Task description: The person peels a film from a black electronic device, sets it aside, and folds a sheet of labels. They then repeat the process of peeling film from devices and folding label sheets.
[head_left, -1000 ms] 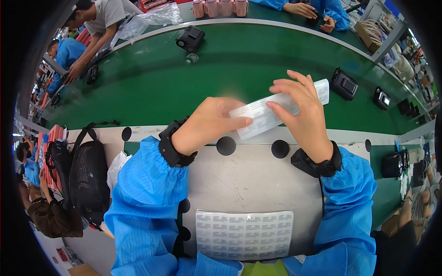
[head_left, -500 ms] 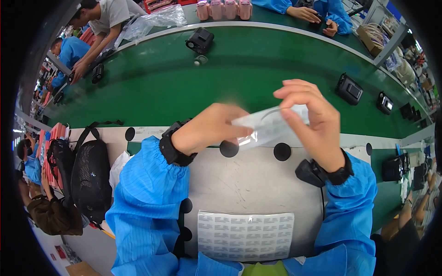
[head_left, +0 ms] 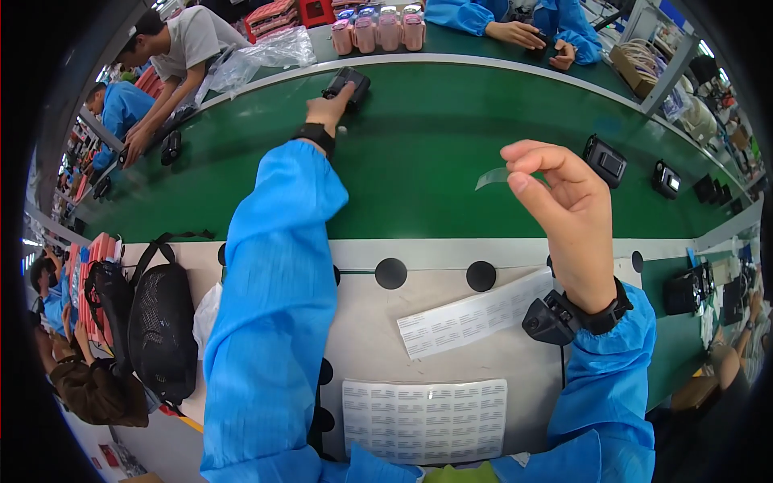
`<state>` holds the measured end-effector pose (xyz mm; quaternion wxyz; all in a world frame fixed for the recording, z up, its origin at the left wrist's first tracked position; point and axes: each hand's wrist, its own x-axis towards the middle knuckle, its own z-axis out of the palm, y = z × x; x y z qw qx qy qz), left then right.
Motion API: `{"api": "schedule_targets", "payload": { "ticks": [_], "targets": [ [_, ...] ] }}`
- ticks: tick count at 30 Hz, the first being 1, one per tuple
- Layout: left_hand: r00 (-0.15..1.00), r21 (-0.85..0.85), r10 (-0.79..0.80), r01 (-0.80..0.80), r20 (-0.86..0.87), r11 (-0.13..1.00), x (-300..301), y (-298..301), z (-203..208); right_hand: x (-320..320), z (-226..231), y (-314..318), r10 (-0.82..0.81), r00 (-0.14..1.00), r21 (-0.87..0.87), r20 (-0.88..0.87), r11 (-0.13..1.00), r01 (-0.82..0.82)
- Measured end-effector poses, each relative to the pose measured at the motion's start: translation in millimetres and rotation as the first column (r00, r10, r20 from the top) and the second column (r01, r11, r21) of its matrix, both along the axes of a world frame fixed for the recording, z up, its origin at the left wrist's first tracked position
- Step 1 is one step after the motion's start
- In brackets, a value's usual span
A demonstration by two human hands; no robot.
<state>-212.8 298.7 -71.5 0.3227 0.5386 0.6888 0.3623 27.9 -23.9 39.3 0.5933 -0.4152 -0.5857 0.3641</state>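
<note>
My left hand [head_left: 328, 109] stretches far over the green surface, its fingers closed round a black boxy device [head_left: 354, 86]. Between the thumb and fingertips of my right hand [head_left: 568, 193] is a small clear film label [head_left: 489, 178], its free end curling to the left. Below that hand, a white strip of printed labels [head_left: 475, 314] lies slantwise on the pale bench. Nearer to me is a larger sheet of printed labels [head_left: 425, 419]. Another black device [head_left: 605, 161] sits just beyond my right hand.
Further black devices stand at right [head_left: 667, 179] and left [head_left: 171, 148]. A black mesh bag [head_left: 163, 322] rests left of my arm. Several pink devices [head_left: 378, 34] line the far side. Co-workers' hands [head_left: 515, 34] are busy across the green surface [head_left: 419, 145].
My left hand has left the label strip and reached forward to the black device. The strip now lies on the bench. My right hand holds a clear label, slightly farther right.
</note>
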Motion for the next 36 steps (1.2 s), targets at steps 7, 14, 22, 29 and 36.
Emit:
{"api": "schedule_targets", "payload": {
  "ticks": [7,14,22,29,36],
  "targets": [
    [0.957,0.232,-0.058,-0.009,0.282,0.973,4,44,-38,2,0,-1,-0.014,1.000,-0.049,-0.007,0.999,0.014],
    [0.274,0.273,-0.417,0.438,0.867,0.856,70,-182,70,12,-4,-1,-0.118,0.992,-0.005,-0.051,0.993,0.118],
    [0.457,0.415,-0.656,0.522,0.601,0.745,69,-306,81,-21,-16,-6,-0.113,0.980,0.325,0.162,0.944,0.055],
    [0.319,0.294,-0.502,0.520,0.804,0.802,67,-302,89,-7,-13,1,-0.090,0.940,0.090,-0.330,0.988,0.126],
    [0.338,0.340,-0.563,0.531,0.754,0.776,65,-298,88,3,0,-15,0.148,0.976,-0.080,-0.161,0.984,-0.162]
  ]
}}
